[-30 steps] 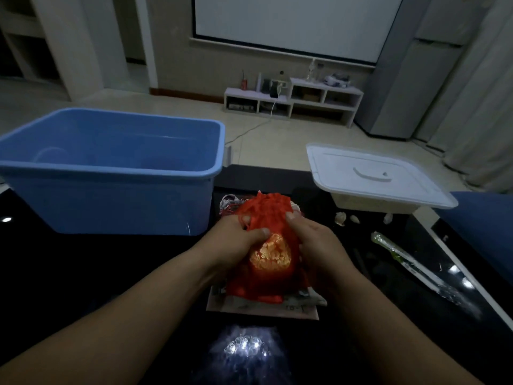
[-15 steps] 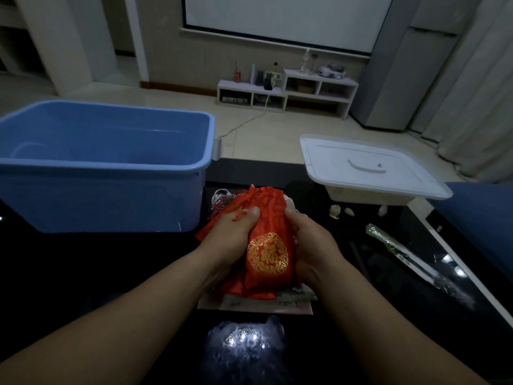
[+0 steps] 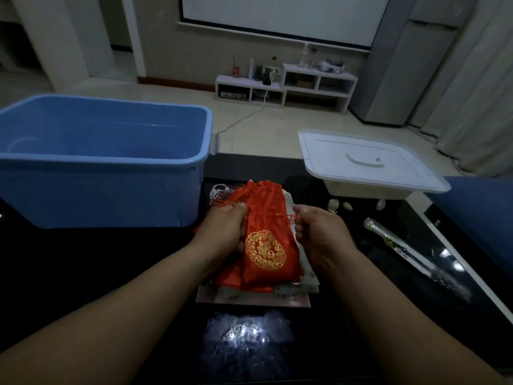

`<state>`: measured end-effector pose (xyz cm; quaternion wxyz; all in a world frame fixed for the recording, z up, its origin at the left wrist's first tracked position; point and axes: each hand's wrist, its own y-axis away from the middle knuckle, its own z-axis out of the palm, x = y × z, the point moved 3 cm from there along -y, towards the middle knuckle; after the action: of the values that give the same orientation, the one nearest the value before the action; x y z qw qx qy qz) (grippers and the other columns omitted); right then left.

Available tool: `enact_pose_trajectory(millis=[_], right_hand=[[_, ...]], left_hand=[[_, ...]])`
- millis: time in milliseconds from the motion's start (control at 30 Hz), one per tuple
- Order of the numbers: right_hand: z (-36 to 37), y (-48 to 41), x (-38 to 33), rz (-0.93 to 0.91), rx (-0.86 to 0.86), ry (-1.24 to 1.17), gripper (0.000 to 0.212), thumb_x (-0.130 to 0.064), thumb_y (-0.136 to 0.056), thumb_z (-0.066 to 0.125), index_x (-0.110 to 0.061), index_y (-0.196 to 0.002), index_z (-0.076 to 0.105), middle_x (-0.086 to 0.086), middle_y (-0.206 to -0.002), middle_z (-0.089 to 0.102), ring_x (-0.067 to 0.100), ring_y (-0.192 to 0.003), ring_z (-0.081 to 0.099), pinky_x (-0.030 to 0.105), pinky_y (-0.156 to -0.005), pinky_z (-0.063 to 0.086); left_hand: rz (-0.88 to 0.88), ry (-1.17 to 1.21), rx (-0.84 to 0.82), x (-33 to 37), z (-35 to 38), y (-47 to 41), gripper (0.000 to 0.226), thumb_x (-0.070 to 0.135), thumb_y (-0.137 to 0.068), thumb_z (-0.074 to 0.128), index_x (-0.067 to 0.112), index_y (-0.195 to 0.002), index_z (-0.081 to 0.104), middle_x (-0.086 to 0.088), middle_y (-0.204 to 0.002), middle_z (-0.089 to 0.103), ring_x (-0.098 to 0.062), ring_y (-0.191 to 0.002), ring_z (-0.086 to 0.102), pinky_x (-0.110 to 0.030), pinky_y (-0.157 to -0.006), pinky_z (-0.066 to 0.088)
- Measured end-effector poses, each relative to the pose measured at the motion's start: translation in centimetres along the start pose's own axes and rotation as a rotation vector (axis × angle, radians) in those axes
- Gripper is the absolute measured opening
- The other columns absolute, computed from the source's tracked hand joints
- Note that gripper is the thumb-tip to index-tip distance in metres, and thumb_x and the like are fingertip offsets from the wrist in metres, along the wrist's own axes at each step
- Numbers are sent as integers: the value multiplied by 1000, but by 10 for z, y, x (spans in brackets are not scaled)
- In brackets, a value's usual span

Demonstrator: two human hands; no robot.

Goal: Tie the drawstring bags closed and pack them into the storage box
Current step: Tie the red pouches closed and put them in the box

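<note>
**Both hands on the bag**

Dead centre, the left hand (image 3: pixel 224 232) grips the red drawstring bag (image 3: pixel 266 245) by its neck; the right hand (image 3: pixel 319 234) pinches its cord (image 3: pixel 291 216) at 3 o'clock. The blue storage box (image 3: pixel 97 159) stands open at 10 o'clock, the white lid (image 3: pixel 361 159) at 2.

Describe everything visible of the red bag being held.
The red bag is shiny, satin-like cloth with a round gold emblem on its front. It lies mouth away on a pile of bags. The left hand grips its left side near the neck; the right hand pinches its red cord, stretched to the right.
</note>
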<state>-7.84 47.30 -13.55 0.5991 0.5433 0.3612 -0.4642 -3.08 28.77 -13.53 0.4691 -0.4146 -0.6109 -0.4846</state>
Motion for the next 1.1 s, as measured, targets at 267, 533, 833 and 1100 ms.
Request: enact_pose_trajectory(millis=[267, 533, 833, 1100], right_hand=[[-17, -5, -7, -15, 41, 120, 21, -10, -105, 52, 1, -110, 70, 3, -62, 48, 12, -54, 39, 27, -53, 31], [-6, -12, -5, -39, -389, 570, 36, -55, -88, 76, -22, -104, 76, -2, -84, 67, 10, -67, 57, 29, -65, 43], [-2, -4, -14, -195, -599, 846, 38, 2, -97, 61, -31, -113, 70, -1, -95, 69, -5, -69, 65, 14, -63, 49], [-1, 0, -14, -235, -673, 857, 13, -15, -101, 66, -20, -91, 72, -12, -75, 65, 0, -69, 59, 21, -69, 47]], left_hand=[[-34, 34, 29, 2, -7, 1, 43, 31, -110, 42, 5, -80, 56, -9, -58, 59, -20, -41, 49, -20, -39, 37], [8, 10, 1, 2, -5, 1, 38, 28, -111, 43, 1, -94, 63, -8, -65, 60, -18, -44, 50, -22, -40, 41], [37, -9, -24, -1, -9, -3, 37, 30, -111, 45, 2, -97, 65, -7, -67, 62, -17, -51, 55, -23, -49, 44], [27, 173, -77, 5, -6, -3, 32, 31, -110, 47, 6, -96, 61, -7, -67, 61, -15, -53, 57, -22, -50, 47]])
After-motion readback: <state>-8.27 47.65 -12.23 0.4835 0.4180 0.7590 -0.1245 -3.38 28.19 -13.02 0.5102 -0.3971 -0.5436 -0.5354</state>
